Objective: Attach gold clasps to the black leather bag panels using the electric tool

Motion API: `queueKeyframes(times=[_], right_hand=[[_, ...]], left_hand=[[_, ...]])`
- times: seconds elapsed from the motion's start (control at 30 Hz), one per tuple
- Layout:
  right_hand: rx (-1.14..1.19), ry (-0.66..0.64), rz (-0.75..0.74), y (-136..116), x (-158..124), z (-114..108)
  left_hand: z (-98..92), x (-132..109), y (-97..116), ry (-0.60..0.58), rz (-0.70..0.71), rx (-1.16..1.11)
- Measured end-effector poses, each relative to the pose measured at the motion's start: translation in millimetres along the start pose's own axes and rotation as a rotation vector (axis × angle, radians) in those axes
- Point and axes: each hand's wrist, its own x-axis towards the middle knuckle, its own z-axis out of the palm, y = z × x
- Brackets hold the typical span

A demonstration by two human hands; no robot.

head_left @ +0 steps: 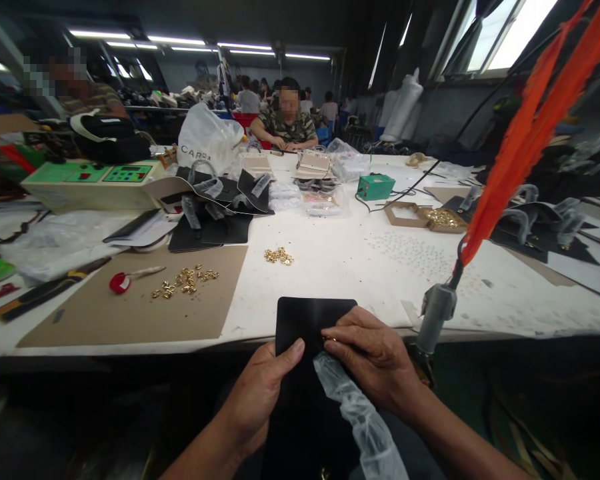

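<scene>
The left hand (260, 393), low and just left of centre in the frame, grips the left edge of a black panel (300, 400), thumb flat on its face and fingers out of sight behind. The panel stands at bottom centre, its top corners rounded; it looks light, thin and fairly stiff, perhaps bending a little under a push, with a smooth face likely to show scratches. Its edges seem the safest hold. Right of the panel's middle, a gold piece (329, 339) sits mostly hidden; small, hard and probably slippery, it suits a fingertip pinch. Below it, a strap in clear wrap (360, 420) runs toward the bottom edge, seemingly soft and floppy, its loose film apt to slide. The right hand (375, 347), right of centre, has thumb and forefinger drawn together on the gold piece, against the panel.
</scene>
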Motion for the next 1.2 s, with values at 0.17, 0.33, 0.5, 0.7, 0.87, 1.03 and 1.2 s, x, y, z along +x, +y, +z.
queueKeyframes(times=[0.17, 0.33, 0.5, 0.7, 0.87, 1.03, 1.2], right_hand=[[-0.138, 0.051, -0.048, 0, 1, 2], [-0.321, 0.097, -0.12, 4, -7, 6], [-0.371, 0.084, -0.141, 6, -11, 2], [-0.337, 0.015, -0.141, 3, -13, -10], [-0.294, -0.055, -0.194, 0, -11, -22], [-0.239, -0.133, -0.224, -5, -6, -34], [-0.093, -0.148, -0.126, 2, -5, -36]], left_hand=[[2.3, 3, 6, 0.009, 0.005, 0.069], [6.6, 9, 5, -0.039, 0.114, 0.295], [15.9, 18, -4, 0.046, 0.191, 0.377], [23.9, 19, -5, -0.035, 0.19, 0.393], [25.0, 16, 1, -0.088, 0.115, 0.439], [25.2, 14, 12, -0.148, 0.085, 0.495], [25.8, 15, 19, -0.161, 0.039, 0.499]])
